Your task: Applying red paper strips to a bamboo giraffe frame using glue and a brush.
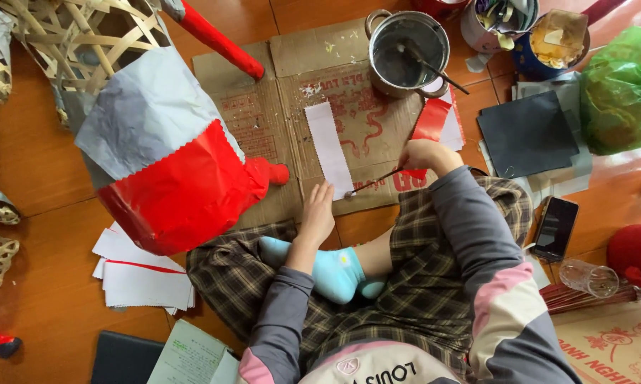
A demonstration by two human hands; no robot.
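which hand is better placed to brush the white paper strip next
Right, probably. The right hand holds the brush, whose tip sits beside the white paper strip on the cardboard. The left hand lies flat at the strip's lower end, holding nothing.

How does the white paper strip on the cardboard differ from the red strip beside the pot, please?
The white paper strip lies flat and bare mid-cardboard; the red strip lies on white paper beside the pot. The left hand rests just below the white strip, while the right hand, holding a brush, partly covers the red strip's lower end. Both are long, narrow pieces.
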